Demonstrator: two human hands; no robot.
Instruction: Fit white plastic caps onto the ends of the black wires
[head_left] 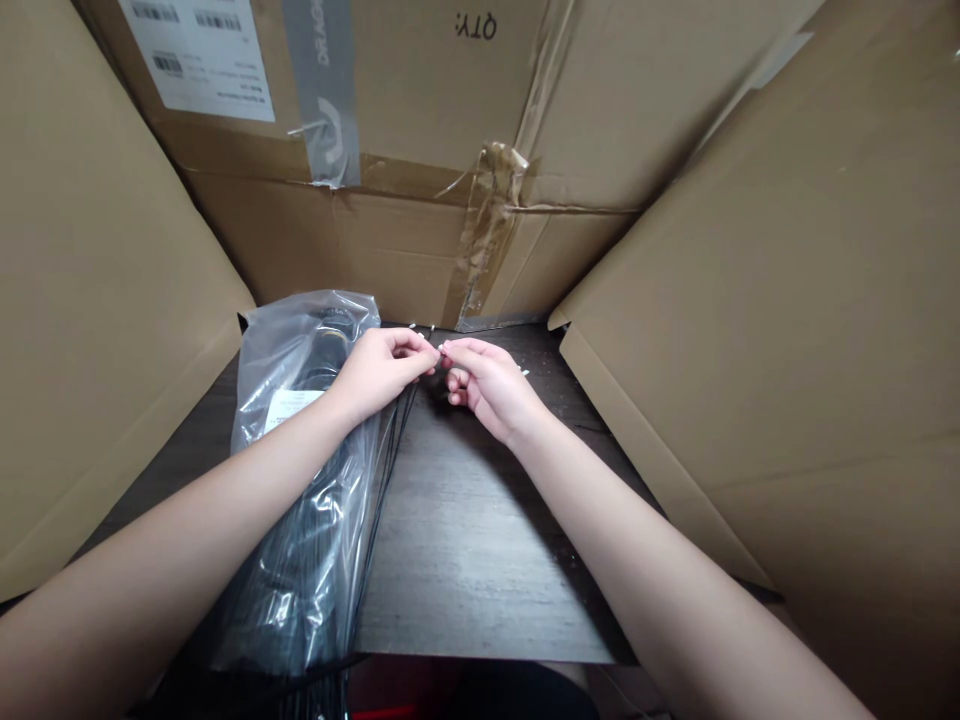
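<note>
Head view: your left hand (382, 365) and right hand (491, 385) meet fingertip to fingertip above the desk (465, 540). Your right thumb and forefinger pinch a small white piece (442, 349), likely so that both hands can steady so slight a part; your left fingertips curl in beside it, but what they grip, if anything, cannot be told. Black cables (391, 445) run from below the left hand toward you, beside the clear plastic bag (330, 560), which lies partly beneath your left forearm. Clearance: bare desk extends nearward from the right hand to the front edge; the cardboard box (390, 240) limits forward reach, and cardboard panels (787, 300) bound both sides.
</note>
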